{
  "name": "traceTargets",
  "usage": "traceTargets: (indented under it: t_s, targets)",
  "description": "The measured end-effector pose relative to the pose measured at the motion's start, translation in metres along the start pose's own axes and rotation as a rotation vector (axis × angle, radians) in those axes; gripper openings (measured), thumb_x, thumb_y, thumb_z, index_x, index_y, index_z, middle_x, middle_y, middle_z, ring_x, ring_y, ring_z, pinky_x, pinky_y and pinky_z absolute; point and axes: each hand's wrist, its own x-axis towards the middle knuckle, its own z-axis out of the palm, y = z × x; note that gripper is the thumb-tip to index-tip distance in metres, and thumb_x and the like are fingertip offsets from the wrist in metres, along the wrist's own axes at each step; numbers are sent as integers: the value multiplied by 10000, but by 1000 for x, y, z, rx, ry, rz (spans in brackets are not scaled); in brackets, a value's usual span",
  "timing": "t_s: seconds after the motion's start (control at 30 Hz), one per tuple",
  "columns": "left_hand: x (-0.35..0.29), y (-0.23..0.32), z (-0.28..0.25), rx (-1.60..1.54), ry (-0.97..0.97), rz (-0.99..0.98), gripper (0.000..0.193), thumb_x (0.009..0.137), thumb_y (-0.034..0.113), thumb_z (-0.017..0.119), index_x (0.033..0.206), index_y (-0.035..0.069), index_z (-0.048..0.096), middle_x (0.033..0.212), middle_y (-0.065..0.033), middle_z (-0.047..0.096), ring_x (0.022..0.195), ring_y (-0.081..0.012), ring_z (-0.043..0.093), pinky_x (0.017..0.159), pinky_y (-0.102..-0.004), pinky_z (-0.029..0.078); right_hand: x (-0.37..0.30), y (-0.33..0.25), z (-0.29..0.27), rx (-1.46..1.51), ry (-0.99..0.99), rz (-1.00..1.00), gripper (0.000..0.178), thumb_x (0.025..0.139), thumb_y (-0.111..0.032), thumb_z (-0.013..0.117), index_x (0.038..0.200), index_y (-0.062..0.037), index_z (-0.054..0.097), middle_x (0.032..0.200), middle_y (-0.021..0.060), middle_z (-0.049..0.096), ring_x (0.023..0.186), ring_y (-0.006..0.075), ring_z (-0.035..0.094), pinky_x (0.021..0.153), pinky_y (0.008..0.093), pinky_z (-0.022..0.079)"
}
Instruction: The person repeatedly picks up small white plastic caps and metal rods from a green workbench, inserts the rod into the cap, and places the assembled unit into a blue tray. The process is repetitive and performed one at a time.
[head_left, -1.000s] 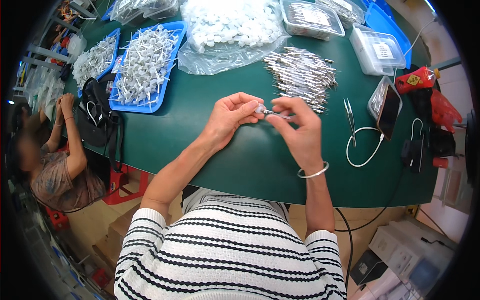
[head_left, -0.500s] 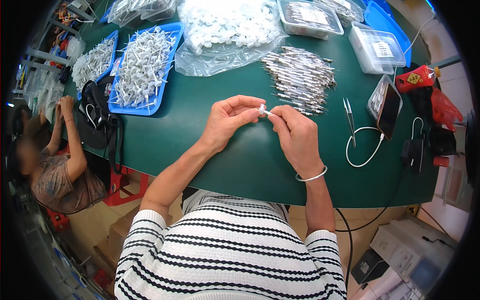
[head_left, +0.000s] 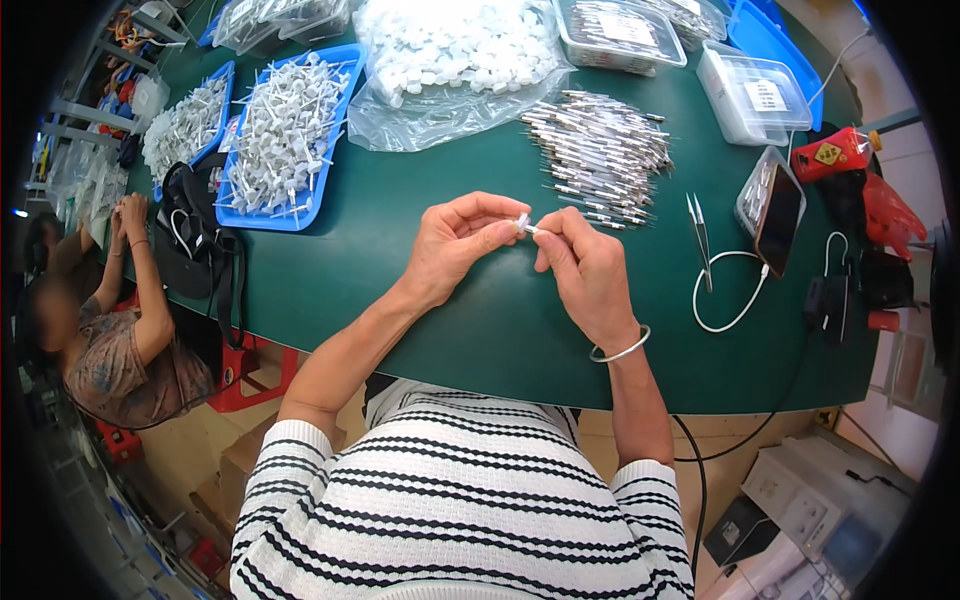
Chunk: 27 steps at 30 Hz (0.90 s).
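Observation:
Above the green table (head_left: pixel 480 330), my two hands nearly meet at the middle. My left hand (head_left: pixel 440 252) is closed in a pinch on a small white plastic cap (head_left: pixel 522 221). Between thumb and forefinger, my right hand (head_left: pixel 592 275) grips a thin pale rod (head_left: pixel 531 229), whose end meets the cap. How deep the rod sits in the cap is hidden by the fingers. Just beyond my right hand lies a heap of thin metal-and-white rods (head_left: pixel 600 160). Farther back, a clear plastic bag (head_left: pixel 400 132) holds many white caps.
At the left, a blue tray (head_left: pixel 262 221) and a smaller one hold capped rods, beside a black bag (head_left: pixel 190 230). Tweezers (head_left: pixel 702 240), a white cable (head_left: pixel 700 312), a phone (head_left: pixel 778 225) and clear boxes (head_left: pixel 740 105) lie right. Another person (head_left: pixel 130 320) sits at far left.
My right hand has shifted slightly left, toward the cap, and less of the rod shows between my hands. My left hand has barely moved.

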Motion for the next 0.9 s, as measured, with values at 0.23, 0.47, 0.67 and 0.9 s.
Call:
traceTargets:
  t_s: [0.23,0.47,0.67,0.9]
  targets:
    - [-2,-3,3,-22,32,-10,210,873,69,650,1062,-15,614,963,-74,668,877,-116,632,816,-259,516,-1,0,9,-47,84,-54,91,889,-83,591,824,-36,547,607,75,573,516,222,572,492,322,436]
    - [-4,1,7,-2,43,40,211,868,44,645,1066,-19,608,986,-81,659,897,-120,631,824,-259,518,-2,7,16,-38,159,-161,68,878,-57,604,840,-24,558,646,78,587,534,197,582,488,297,442]
    - [-8,6,10,21,37,118,192,852,-9,643,1041,-24,616,992,-79,633,892,-108,601,802,-243,508,-2,11,12,203,73,-79,49,893,-55,596,872,-17,574,639,45,601,543,112,558,496,238,429]
    - [-9,3,10,73,-25,239,154,856,-55,612,1009,-47,622,1024,-109,608,893,-128,594,801,-257,501,-3,12,12,300,19,-41,77,913,-79,581,872,-14,575,635,22,591,553,84,534,507,228,426]
